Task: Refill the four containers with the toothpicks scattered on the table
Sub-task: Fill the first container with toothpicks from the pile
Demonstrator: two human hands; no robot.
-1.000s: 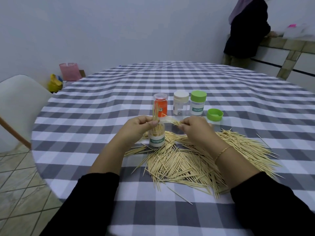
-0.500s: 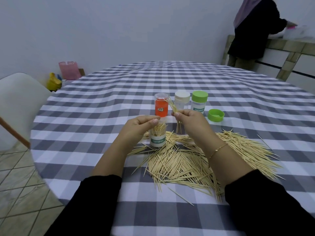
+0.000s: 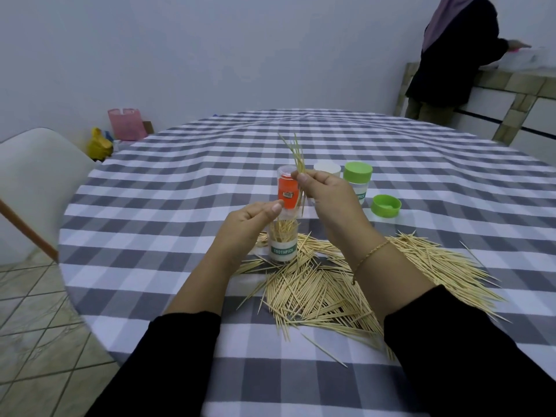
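A clear open container point(image 3: 283, 244) labelled TOOTHPICK stands partly filled at the near centre of the table. My left hand point(image 3: 245, 228) curls round its upper part. My right hand point(image 3: 326, 195) pinches a small bundle of toothpicks point(image 3: 296, 155), held upright above and behind the container. Behind stand an orange container point(image 3: 287, 188), a white-lidded container point(image 3: 327, 169) and a green-lidded container point(image 3: 358, 179). A loose green lid point(image 3: 386, 205) lies to their right. A large heap of toothpicks point(image 3: 346, 284) is scattered on the checked tablecloth point(image 3: 180, 182).
A white chair point(image 3: 36, 182) stands at the table's left edge. A pink bag point(image 3: 126, 123) and a yellow object point(image 3: 99, 144) sit on the floor by the wall. A person in dark clothes point(image 3: 451, 58) stands at a counter point(image 3: 511, 82) at the back right.
My right hand has lifted a bundle of toothpicks from the heap and raised it upright above the container. My left hand has stayed at the open container.
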